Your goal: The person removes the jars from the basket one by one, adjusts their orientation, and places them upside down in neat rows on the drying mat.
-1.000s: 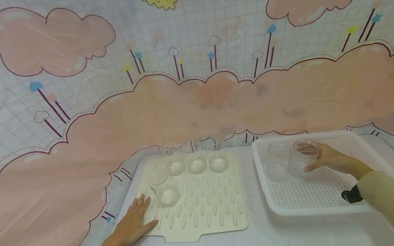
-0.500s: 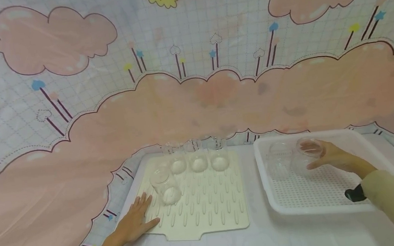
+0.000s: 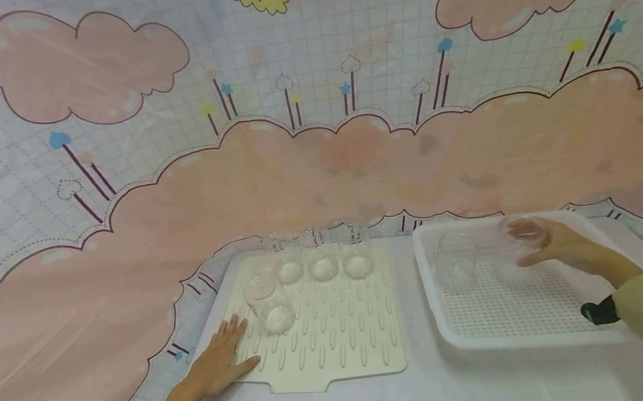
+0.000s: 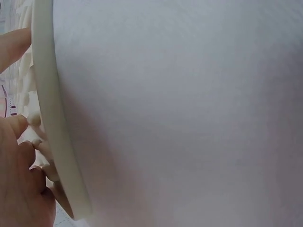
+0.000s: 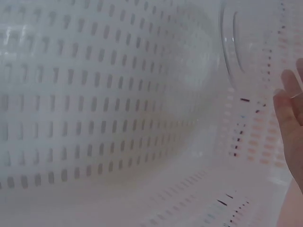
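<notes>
My right hand (image 3: 564, 245) curls round the upper part of a clear drinking glass (image 3: 518, 259) over the white perforated basket (image 3: 535, 342). Beside it, to the left, another clear glass (image 3: 457, 265) stands in the basket. In the right wrist view only the fingers (image 5: 288, 113) of that hand show at the right edge, near a faint glass rim (image 5: 227, 47). My left hand (image 3: 215, 362) rests with spread fingers on the left edge of a cream ridged drying board (image 3: 366, 367). Close to its fingertips stands a clear glass (image 3: 274, 315) on the board.
Three clear glasses, the left one (image 3: 289, 269), middle one (image 3: 323, 266) and right one (image 3: 357, 263), stand in a row along the board's back. A strip of white tablecloth (image 3: 410, 308) separates board and basket. A patterned curtain (image 3: 308, 182) hangs behind.
My right hand has moved right with the glass, widening the gap to the other glass in the basket. My left hand stays where it was on the board.
</notes>
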The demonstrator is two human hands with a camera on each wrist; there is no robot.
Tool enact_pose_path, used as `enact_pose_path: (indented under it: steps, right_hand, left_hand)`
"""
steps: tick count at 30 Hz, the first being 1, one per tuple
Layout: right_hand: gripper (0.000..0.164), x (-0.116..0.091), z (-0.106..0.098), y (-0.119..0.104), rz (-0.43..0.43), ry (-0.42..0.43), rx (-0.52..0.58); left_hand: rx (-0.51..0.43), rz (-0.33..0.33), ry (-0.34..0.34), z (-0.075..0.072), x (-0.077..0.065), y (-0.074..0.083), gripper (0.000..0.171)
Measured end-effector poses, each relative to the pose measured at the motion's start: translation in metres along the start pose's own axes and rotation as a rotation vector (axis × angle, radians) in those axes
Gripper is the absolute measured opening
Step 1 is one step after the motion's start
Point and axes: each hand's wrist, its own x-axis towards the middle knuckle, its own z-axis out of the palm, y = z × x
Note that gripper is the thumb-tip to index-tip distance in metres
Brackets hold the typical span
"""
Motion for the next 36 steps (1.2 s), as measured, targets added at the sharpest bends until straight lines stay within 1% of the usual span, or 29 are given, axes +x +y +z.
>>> enact_pose_path:
  steps: [3, 7, 10, 12, 16, 20, 23, 26, 30, 32, 36]
  right_hand:
    - [0.081, -0.003, -0.005, -0.002, 0.003, 0.027, 0.000]
    - [0.080, -0.009, -0.014, -0.005, 0.004, 0.047, 0.019]
    - [0.080, -0.014, -0.020, -0.007, -0.007, 0.054, 0.035]
    - [0.080, -0.017, -0.024, -0.009, -0.022, 0.054, 0.043]
    - [0.075, -0.020, -0.029, -0.011, -0.043, 0.066, 0.048]
    - [0.072, -0.022, -0.033, -0.014, -0.056, 0.088, 0.055]
    - [0.069, -0.025, -0.036, -0.017, -0.083, 0.108, 0.051]
    - [0.067, -0.027, -0.037, -0.020, -0.126, 0.132, 0.007]
    - [0.065, -0.028, -0.038, -0.026, -0.187, 0.132, 0.012]
    - [0.065, -0.029, -0.039, -0.029, -0.194, 0.128, 0.023]
    - [0.065, -0.032, -0.041, -0.035, -0.188, 0.122, 0.000]
  left_hand:
    - [-0.012, 0.002, 0.004, 0.001, 0.000, -0.002, 0.091]
    - [-0.013, 0.019, 0.030, 0.000, 0.001, -0.004, 0.089]
    - [-0.015, 0.035, 0.058, -0.004, 0.001, -0.004, 0.087]
    - [-0.021, 0.034, 0.066, -0.009, 0.002, -0.003, 0.085]
    - [-0.031, 0.024, 0.061, -0.022, 0.004, -0.002, 0.085]
    - [-0.056, 0.014, 0.059, -0.037, 0.007, -0.003, 0.089]
    - [-0.097, -0.009, 0.058, -0.052, 0.008, 0.000, 0.091]
    - [-0.148, -0.023, 0.056, -0.067, 0.009, 0.004, 0.092]
    - [-0.182, -0.010, 0.070, -0.085, 0.010, 0.013, 0.094]
    - [-0.188, -0.001, 0.079, -0.094, 0.010, 0.018, 0.094]
    - [-0.218, 0.020, 0.086, -0.109, 0.013, 0.030, 0.092]
